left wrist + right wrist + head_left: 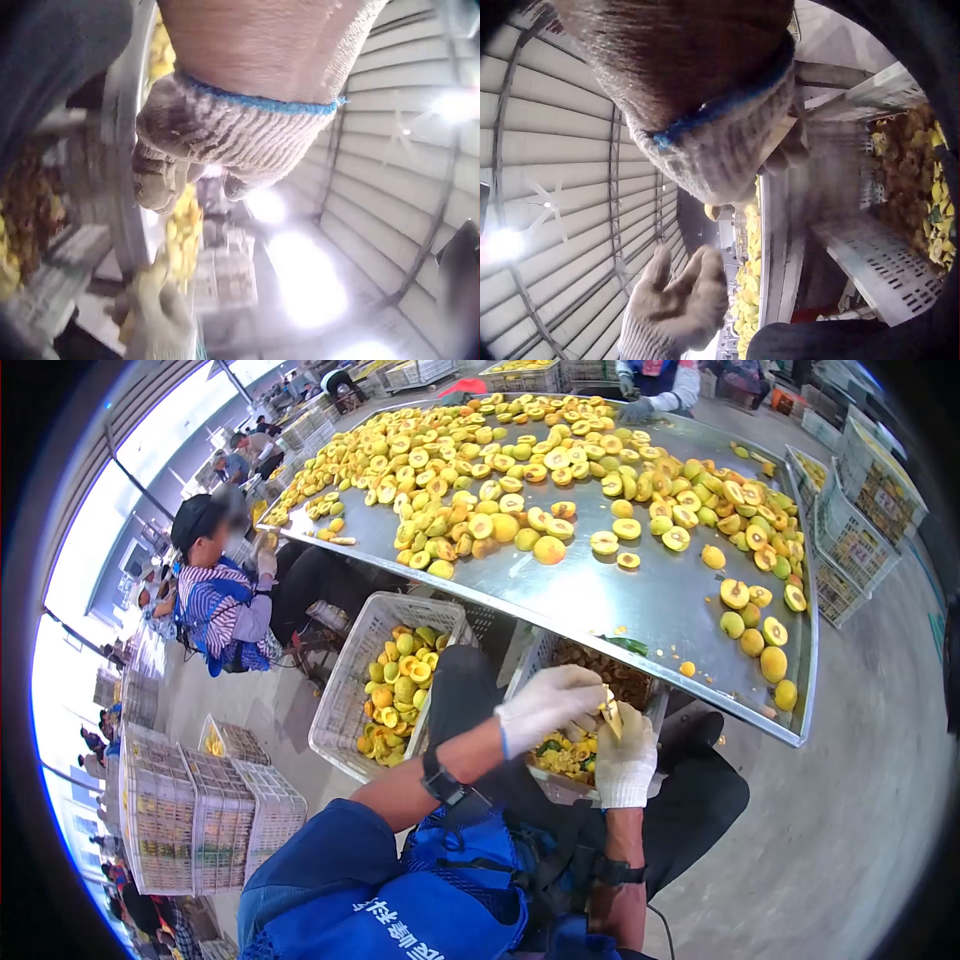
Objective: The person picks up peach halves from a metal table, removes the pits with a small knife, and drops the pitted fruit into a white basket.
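In the head view, my gloved left hand [555, 710] is close beside my gloved right hand [625, 755], above a crate of fruit scraps [565, 757]. A yellow fruit piece [609, 706] shows at the right hand's fingertips. The right wrist view has this piece [714, 211] pinched by the right hand [720, 154], with a pale flat strip [780, 142] of something unclear in its grip. Across from it, the left hand [676, 304] has bent fingers and a gap to the thumb, nothing visible between them. The left wrist view hides the left hand's palm [217, 139].
A metal table [560, 595] bearing many halved yellow fruits stands in front. Left of my knees is a white crate [345, 690] of fruit pieces. Another person [225, 585] sits at the left, and one [660, 385] works across the table. Stacked crates [185, 810] stand lower left.
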Demonstrator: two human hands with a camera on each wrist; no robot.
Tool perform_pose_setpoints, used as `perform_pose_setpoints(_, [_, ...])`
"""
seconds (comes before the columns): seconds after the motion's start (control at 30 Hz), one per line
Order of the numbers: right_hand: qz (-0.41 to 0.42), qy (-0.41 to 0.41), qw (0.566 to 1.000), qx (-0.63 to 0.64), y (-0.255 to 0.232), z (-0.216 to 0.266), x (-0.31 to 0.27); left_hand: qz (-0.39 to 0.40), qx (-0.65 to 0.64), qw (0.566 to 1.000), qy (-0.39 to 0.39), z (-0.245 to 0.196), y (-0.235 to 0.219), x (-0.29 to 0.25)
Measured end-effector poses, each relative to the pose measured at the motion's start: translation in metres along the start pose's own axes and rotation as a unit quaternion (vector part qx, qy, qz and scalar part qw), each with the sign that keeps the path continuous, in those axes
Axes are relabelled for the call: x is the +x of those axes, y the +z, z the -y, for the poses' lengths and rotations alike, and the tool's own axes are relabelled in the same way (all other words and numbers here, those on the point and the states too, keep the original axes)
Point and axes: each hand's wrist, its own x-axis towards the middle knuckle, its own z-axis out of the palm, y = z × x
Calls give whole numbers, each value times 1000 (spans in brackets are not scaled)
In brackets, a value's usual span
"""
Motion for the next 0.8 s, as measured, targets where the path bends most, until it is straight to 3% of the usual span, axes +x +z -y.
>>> perform_pose_setpoints(0.27, [-15,22,1000,-11,-3,-25,-6,-26,37,999,16,24,21,21])
perform_pose_setpoints(0.33, [-24,99,987,121,-4,-27,-4,-43,109,993,14,24,17,22])
perform_pose_setpoints(0.37, [-30,117,983,141,-5,-32,-3,-60,177,982,14,25,13,27])
perform_pose_setpoints(0.4, [-38,117,982,140,-3,-40,-2,-84,305,943,103,41,4,39])
perform_pose_setpoints(0.47, [-63,218,929,293,5,-53,-2,-117,471,857,174,32,6,43])
perform_pose_setpoints(0.5, [-44,279,887,366,-4,-47,2,-118,453,862,194,24,9,47])
perform_pose_setpoints(0.53, [-50,279,888,363,-9,-45,4,-120,433,867,215,4,18,48])
perform_pose_setpoints(0.57, [-52,302,865,396,-12,-43,6,-101,436,884,132,-18,27,51])
perform_pose_setpoints(0.63, [-48,336,819,463,-26,-34,9,-64,428,875,217,-25,36,80])
perform_pose_setpoints(0.7, [-50,331,810,482,-46,-25,12,-43,438,864,244,-37,45,109])
perform_pose_setpoints(0.73, [-48,327,799,503,-58,-21,15,-22,375,907,188,-36,44,127])
perform_pose_setpoints(0.77, [-60,295,822,483,-73,-19,19,1,308,942,129,-35,43,145])
perform_pose_setpoints(0.8, [-35,302,842,445,-103,-8,27,-1,302,944,132,-36,37,157])
